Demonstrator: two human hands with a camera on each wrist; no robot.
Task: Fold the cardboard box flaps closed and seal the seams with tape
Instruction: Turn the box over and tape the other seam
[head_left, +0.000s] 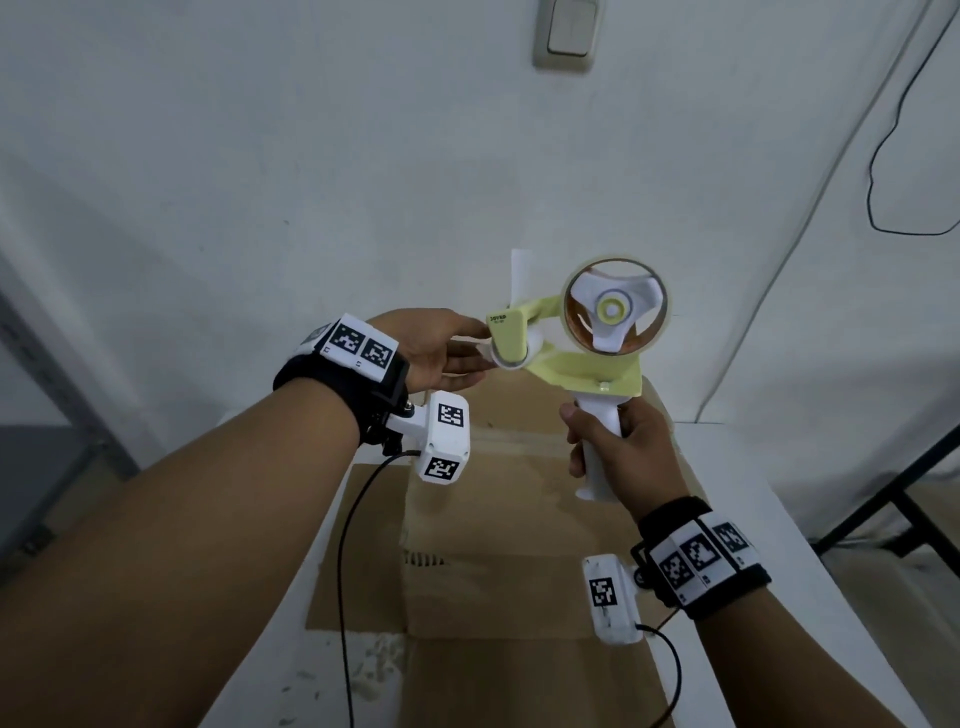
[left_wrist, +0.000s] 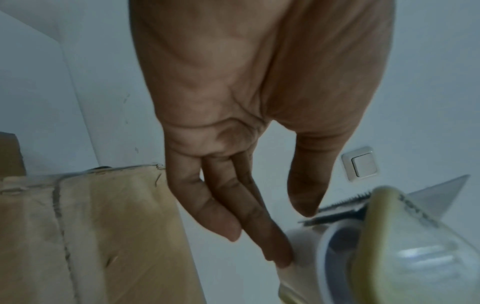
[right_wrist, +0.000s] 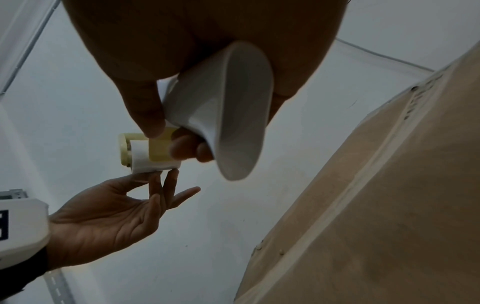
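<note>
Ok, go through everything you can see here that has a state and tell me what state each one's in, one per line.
tape dispenser: held up in the air above the box, roll loaded
right hand: grips the dispenser's white handle
left hand: fingers straight, tips touching the dispenser's roller end
cardboard box: top flaps folded flat, one strip of tape already across it
wall switch: on or off, cannot tell
</note>
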